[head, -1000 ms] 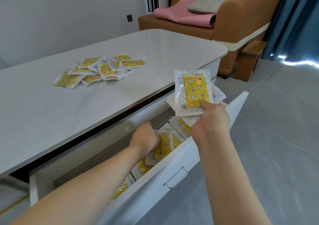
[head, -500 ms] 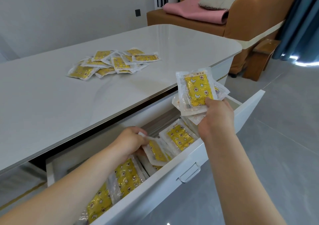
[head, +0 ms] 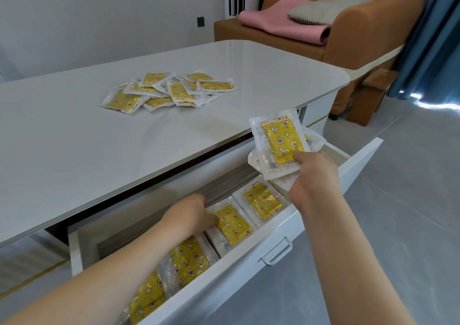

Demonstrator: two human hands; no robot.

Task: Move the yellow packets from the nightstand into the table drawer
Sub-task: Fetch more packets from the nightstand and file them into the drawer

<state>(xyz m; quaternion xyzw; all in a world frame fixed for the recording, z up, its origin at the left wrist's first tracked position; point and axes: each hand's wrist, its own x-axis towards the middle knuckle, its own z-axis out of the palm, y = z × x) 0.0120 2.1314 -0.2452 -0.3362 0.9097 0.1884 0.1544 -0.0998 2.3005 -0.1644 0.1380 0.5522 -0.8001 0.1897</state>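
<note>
A pile of several yellow packets point(head: 169, 90) in clear wrappers lies on the white tabletop point(head: 87, 145). Below its front edge the white drawer point(head: 251, 272) is pulled out, and a row of yellow packets lies inside. My left hand point(head: 191, 212) reaches into the drawer and holds the left edge of one packet point(head: 234, 225) that lies flat in the row. Over the drawer's right end, my right hand point(head: 316, 175) grips a small stack of packets point(head: 281, 143) with the top one facing me.
The drawer's front carries a metal handle point(head: 277, 252). An orange armchair point(head: 368, 35) with a pink blanket point(head: 281, 23) and grey cushion point(head: 326, 13) stands behind the table. A wooden stool point(head: 375, 88) and blue curtain point(head: 435, 38) are at the right, grey floor below.
My left hand moved left along the drawer and laid its packet flat in the row. The right hand kept its stack above the drawer's right end. The view shifted.
</note>
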